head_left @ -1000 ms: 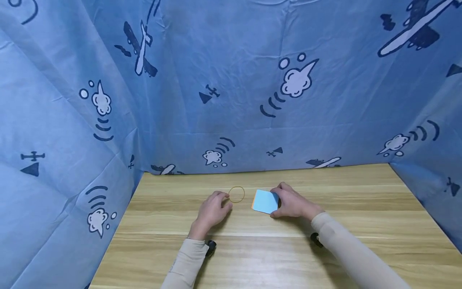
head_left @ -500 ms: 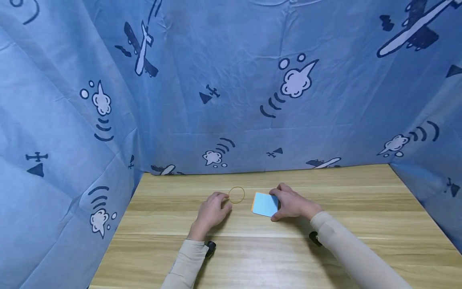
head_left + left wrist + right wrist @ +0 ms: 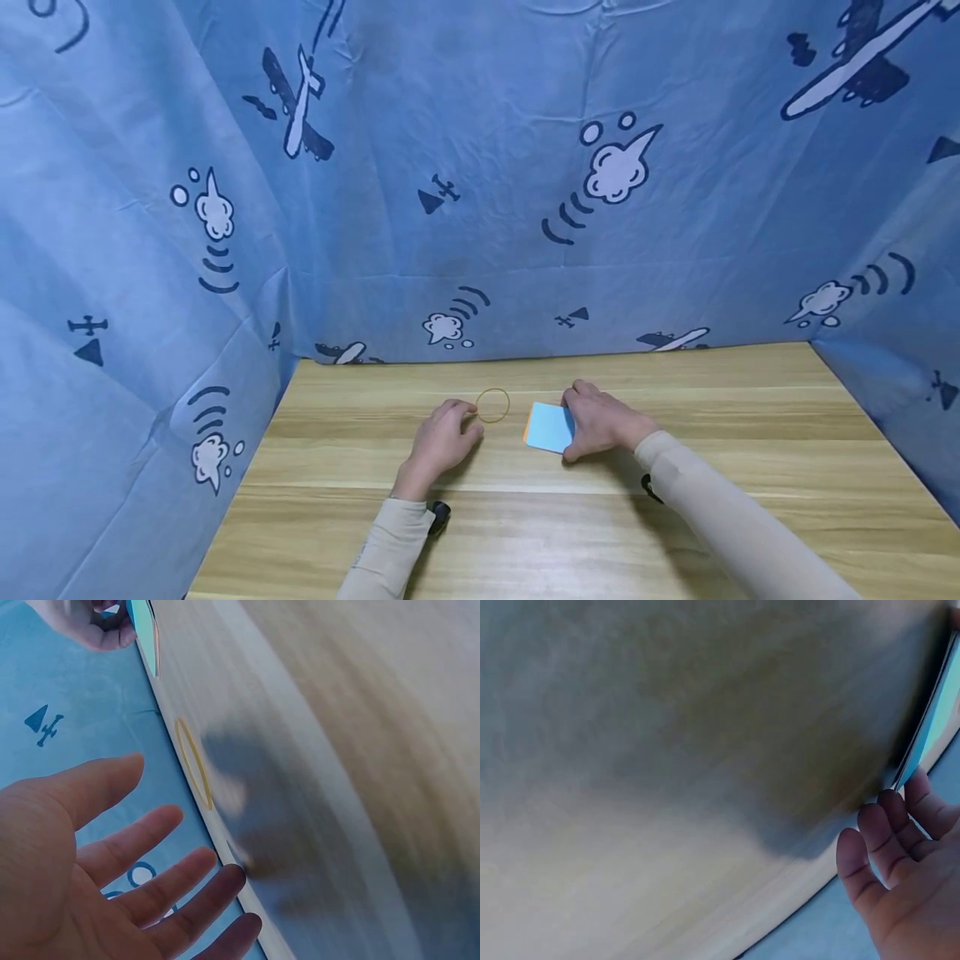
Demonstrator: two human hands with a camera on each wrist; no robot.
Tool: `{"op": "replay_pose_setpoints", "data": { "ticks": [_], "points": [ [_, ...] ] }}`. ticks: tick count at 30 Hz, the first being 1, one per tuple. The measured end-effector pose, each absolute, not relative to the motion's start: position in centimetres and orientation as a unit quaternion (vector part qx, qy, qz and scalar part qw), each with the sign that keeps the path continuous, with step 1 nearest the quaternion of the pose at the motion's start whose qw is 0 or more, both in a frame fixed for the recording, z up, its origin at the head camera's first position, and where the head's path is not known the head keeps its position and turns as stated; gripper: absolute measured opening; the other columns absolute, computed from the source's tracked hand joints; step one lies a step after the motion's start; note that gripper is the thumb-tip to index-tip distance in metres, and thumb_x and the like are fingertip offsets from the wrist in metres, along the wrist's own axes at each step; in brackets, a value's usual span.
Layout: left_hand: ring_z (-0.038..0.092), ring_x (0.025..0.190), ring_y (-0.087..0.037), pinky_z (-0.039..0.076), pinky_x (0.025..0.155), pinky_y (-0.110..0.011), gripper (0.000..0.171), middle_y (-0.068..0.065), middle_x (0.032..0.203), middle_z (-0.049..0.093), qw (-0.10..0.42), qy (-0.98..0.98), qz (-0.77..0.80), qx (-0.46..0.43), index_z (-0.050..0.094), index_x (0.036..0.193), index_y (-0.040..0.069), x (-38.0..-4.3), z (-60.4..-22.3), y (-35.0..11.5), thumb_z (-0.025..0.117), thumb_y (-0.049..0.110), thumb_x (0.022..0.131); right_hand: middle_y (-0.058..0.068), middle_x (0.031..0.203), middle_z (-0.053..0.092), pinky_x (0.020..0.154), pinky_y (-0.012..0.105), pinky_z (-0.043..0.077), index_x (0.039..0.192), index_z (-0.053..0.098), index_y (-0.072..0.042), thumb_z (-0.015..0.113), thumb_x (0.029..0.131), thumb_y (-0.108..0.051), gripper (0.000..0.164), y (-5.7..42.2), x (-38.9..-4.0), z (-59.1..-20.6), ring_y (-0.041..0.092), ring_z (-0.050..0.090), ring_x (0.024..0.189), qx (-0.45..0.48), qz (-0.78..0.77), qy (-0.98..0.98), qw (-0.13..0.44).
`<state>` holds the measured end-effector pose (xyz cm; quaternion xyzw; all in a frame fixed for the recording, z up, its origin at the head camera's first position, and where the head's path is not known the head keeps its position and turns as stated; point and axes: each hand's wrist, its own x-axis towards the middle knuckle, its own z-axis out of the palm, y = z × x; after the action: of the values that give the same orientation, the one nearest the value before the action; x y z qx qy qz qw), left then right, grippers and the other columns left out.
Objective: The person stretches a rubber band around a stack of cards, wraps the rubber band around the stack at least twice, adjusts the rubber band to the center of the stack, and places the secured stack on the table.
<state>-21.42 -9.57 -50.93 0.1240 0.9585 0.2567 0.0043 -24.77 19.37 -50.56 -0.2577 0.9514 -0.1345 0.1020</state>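
Note:
On the wooden table, my right hand [image 3: 600,421] holds a thin square stack by its right side, thumb at the near corner and fingers at the far one. Its top sheet is a light blue square [image 3: 550,427], and an orange edge [image 3: 527,423] shows along the left. The right wrist view catches the stack edge-on [image 3: 928,724] beside the fingertips. A thin yellow loop like a rubber band [image 3: 492,388] lies left of the stack. Close at its left side rests my left hand [image 3: 440,437], fingers loosely bent and holding nothing; the left wrist view shows its spread fingers [image 3: 142,862].
Wood-grain table [image 3: 525,533] stretches around both hands. A blue curtain [image 3: 510,250] printed with aeroplanes and clouds hangs at the back and along both sides. Dark wrist devices sit under the cuffs, one of them a black camera [image 3: 440,518] at the left wrist.
The blue square stack has shifted slightly toward me, and my right hand has closed in a little farther over its right side. The left hand and yellow loop have stayed in place.

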Motion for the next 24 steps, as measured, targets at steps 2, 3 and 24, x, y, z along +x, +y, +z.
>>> {"op": "replay_pose_setpoints", "data": {
  "ticks": [2,3,24],
  "points": [
    [0.057,0.122,-0.033,0.047,0.1,-0.052,0.036,-0.014,0.133,0.06,0.005,0.958,0.259,0.125,0.067,0.125,0.008,-21.4,-50.9,-9.6,0.069,0.027,0.095,0.004,0.098,0.048,0.076,0.035,0.049,0.112,0.058,-0.001,0.089,0.054,-0.047,0.079,19.6,-24.6,-50.7,0.018,0.047,0.086,-0.263,-0.135,0.951,0.093],
    [0.057,0.122,-0.033,0.047,0.101,-0.052,0.036,-0.014,0.133,0.06,0.005,0.957,0.261,0.124,0.067,0.126,0.008,-21.4,-50.9,-9.6,0.068,0.027,0.095,0.003,0.098,0.048,0.075,0.034,0.049,0.112,0.058,-0.001,0.089,0.054,-0.047,0.08,19.7,-24.6,-50.7,0.017,0.047,0.086,-0.264,-0.136,0.951,0.089],
    [0.057,0.122,-0.032,0.048,0.099,-0.053,0.035,-0.012,0.133,0.06,-0.003,0.955,0.269,0.125,0.068,0.125,0.009,-21.5,-51.2,-9.6,0.068,0.026,0.095,0.004,0.108,0.059,0.075,0.033,0.051,0.122,0.062,0.0,0.082,0.066,-0.033,0.068,21.8,-22.5,-49.2,0.016,0.056,0.088,-0.238,-0.252,0.937,0.029]
  ]
}}
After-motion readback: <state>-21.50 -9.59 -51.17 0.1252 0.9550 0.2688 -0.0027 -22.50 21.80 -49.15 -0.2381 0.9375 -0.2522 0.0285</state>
